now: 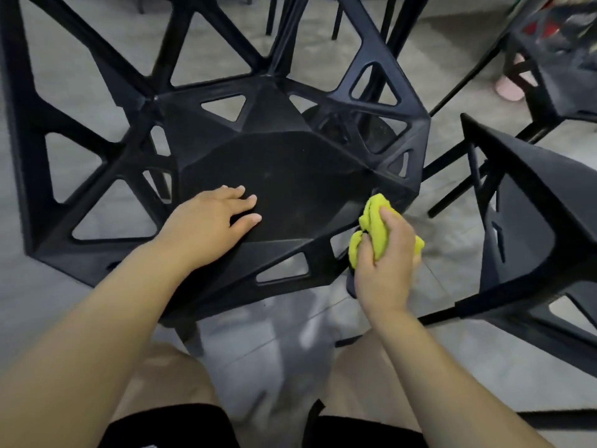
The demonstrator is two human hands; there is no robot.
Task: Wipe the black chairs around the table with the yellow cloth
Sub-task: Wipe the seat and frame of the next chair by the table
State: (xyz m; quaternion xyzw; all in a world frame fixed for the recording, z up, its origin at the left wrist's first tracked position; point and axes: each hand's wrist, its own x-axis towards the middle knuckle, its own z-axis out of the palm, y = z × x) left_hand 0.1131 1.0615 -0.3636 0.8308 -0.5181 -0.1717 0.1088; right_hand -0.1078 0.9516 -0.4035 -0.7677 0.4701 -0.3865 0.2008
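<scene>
A black chair with triangular cut-outs fills the middle of the view, its flat seat facing me. My left hand rests flat on the seat's front left part, fingers straight. My right hand grips a bunched yellow cloth at the seat's front right corner, the cloth touching the chair's edge there. Part of the cloth is hidden under my fingers.
A second black chair stands close on the right, and a third sits at the top right. Thin black legs cross the top. A pink slipper lies on the grey tiled floor. My knees show below.
</scene>
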